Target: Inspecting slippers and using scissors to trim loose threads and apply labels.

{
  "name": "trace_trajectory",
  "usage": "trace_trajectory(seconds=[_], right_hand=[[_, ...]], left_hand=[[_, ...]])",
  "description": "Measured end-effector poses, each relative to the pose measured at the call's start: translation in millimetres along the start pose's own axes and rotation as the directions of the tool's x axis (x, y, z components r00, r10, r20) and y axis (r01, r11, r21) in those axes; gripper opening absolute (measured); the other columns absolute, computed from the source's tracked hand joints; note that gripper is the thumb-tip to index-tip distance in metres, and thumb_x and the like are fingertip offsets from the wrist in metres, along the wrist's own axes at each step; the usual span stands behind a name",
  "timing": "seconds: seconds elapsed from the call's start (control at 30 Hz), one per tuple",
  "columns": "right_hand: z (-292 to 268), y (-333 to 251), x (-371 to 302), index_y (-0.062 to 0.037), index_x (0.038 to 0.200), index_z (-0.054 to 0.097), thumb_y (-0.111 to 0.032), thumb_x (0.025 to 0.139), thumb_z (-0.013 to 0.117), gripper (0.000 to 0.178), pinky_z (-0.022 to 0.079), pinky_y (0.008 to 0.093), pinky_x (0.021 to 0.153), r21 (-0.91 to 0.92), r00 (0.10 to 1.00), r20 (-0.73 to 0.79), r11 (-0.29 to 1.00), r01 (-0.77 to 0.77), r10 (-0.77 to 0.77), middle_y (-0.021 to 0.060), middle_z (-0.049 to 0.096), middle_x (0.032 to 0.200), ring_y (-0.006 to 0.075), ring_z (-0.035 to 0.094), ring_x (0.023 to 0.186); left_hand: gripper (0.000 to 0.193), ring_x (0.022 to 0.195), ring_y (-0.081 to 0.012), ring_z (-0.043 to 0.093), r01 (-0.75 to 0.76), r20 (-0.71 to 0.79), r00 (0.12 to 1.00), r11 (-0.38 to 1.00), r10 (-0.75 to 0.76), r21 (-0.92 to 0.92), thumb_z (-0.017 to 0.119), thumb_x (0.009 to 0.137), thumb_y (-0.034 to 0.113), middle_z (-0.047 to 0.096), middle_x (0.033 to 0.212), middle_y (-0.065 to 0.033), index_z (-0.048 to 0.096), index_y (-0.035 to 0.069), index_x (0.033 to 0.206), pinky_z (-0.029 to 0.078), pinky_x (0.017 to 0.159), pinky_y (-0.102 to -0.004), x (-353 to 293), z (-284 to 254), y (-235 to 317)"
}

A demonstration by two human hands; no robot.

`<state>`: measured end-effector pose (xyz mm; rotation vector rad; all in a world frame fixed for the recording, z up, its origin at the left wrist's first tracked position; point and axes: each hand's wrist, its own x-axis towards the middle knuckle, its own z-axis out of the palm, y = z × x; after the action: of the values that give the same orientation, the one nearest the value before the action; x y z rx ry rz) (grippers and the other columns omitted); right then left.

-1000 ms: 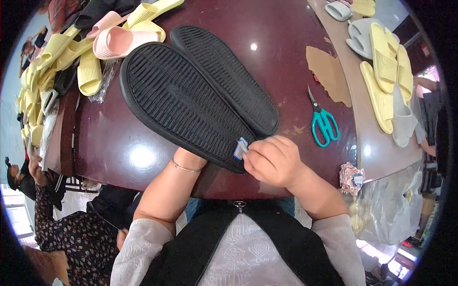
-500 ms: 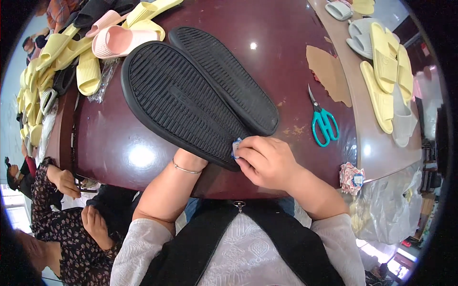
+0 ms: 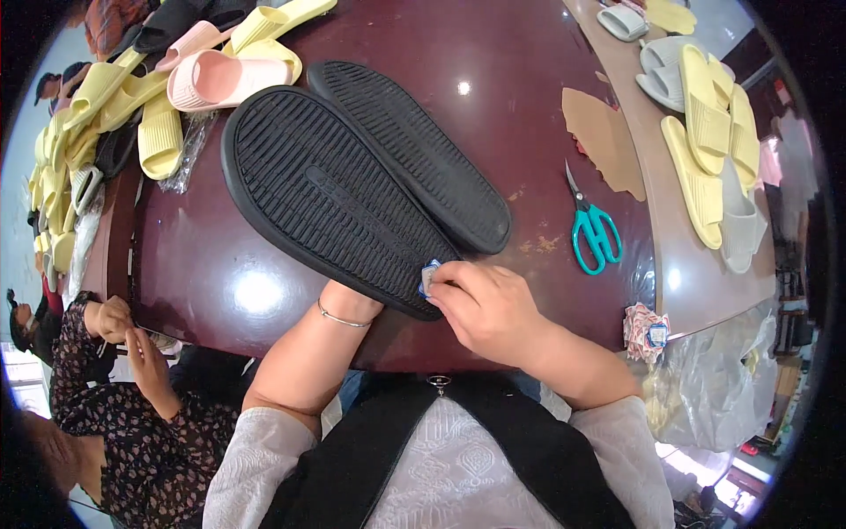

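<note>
Two black soles lay unmoved while the right hand, having slid down from a second ago, pinched a small sticker flat against the near heel; left hand hidden.

A dark red table bears black slippers, teal scissors, and yellow slippers.

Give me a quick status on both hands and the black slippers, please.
Right hand pressing a small blue-white sticker onto the near black slipper sole. Left hand hidden under that slipper. Teal scissors lie apart, nothing obstructing.
</note>
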<state>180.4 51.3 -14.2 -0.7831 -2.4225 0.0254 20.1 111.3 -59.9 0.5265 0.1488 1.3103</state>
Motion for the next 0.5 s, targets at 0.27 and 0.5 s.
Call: trace_trajectory(seconds=[0.27,0.5], right_hand=[[-2.3,30.9,5.9,0.0012,0.084,0.06,-0.011,0.076,0.059,0.014,0.049,0.036,0.05,0.061,0.993,0.102,0.997,0.051,-0.057,0.0107,0.057,0.084,0.0234,0.058,0.064],[34.2,-20.7,8.8,0.0037,0.082,0.059,-0.011,0.074,0.057,0.017,0.045,0.0312,0.057,0.17,0.974,-0.126,0.963,0.209,-0.189,0.0159,0.057,0.092,0.0221,0.057,0.068]], left_hand=[[0.057,0.13,-0.031,0.035,0.163,0.219,0.976,0.628,0.012,-0.761,0.036,0.096,0.042,0.036,0.143,-0.0126,0.031,0.008,0.142,0.027,0.11,-0.0443,43.8,-43.9,-44.0],[0.058,0.131,-0.0305,0.034,0.262,0.285,0.958,-0.333,-0.021,-0.906,0.036,0.095,0.042,0.036,0.143,-0.0125,0.031,0.008,0.142,0.026,0.11,-0.0457,-75.1,-93.8,19.1]])
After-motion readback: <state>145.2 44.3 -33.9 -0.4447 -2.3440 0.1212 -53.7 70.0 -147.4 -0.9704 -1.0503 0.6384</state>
